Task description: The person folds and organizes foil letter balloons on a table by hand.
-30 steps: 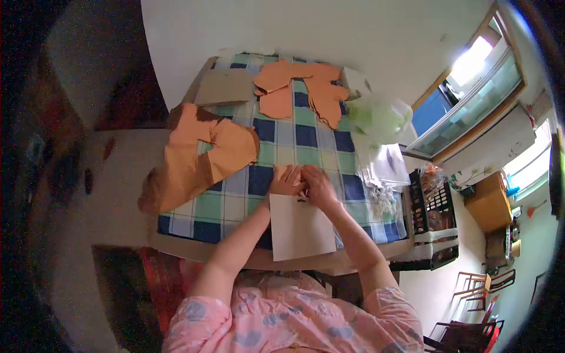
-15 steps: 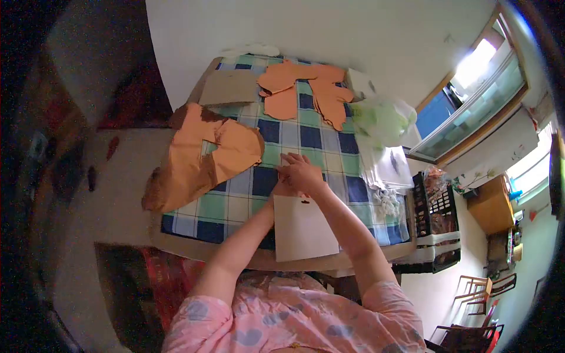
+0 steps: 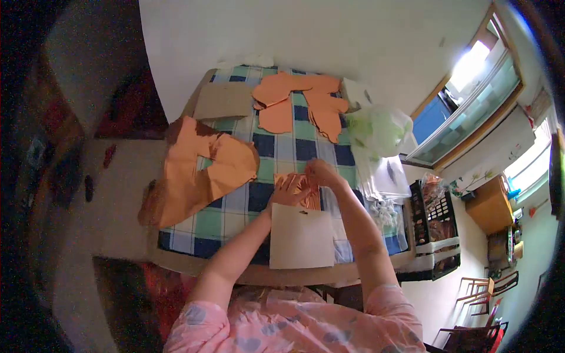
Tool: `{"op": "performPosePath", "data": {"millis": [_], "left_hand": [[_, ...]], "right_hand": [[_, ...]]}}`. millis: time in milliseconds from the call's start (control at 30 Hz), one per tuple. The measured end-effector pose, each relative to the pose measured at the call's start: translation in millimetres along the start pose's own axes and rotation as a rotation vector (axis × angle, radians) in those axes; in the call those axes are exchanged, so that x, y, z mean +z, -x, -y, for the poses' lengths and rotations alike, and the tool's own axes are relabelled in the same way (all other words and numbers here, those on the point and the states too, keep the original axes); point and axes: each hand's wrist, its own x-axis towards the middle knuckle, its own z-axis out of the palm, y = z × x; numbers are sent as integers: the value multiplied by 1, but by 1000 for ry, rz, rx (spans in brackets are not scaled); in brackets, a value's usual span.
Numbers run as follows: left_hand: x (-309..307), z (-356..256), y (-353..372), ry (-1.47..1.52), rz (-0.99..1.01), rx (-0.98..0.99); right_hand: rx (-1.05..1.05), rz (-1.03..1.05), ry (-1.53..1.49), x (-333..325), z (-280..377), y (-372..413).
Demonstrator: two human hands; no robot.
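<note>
A white card (image 3: 302, 238) with a small hanging slot near its top edge lies at the near side of the table. Just beyond it is a shiny, wrinkled orange foil-like sheet (image 3: 313, 199), partly covered by my hands. My left hand (image 3: 287, 192) rests on this sheet with fingers stretched out. At the sheet's upper right, my right hand (image 3: 322, 172) has its fingers closed in a pinch at the edge; the fingertips are partly hidden.
A blue, green and white checked cloth (image 3: 276, 154) covers the table. Large orange cut pieces (image 3: 326, 106) lie at the back, another orange piece (image 3: 200, 170) at left, near grey cardboard (image 3: 223, 100). Plastic bags (image 3: 379, 130), white sheets (image 3: 388, 176) and a black crate (image 3: 435, 206) are at right.
My hands were overlapped above the card; now they are apart, the left flat and the right shifted right in a pinch. The shiny orange sheet shows beneath them.
</note>
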Motion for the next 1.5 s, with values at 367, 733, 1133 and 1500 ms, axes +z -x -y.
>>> {"op": "performPosePath", "data": {"millis": [367,733,1133,1500], "left_hand": [[-2,26,-35,-39,-88,14],[-68,5,-55,132,497,-167],[-64,22,-56,517,227,-275],[-148,26,-19,243,121,201]], "right_hand": [[-33,-512,-111,14,79,98],[-128,-277,-400,27,95,168],[35,-528,4,58,49,78],[29,-616,58,70,44,74]]}}
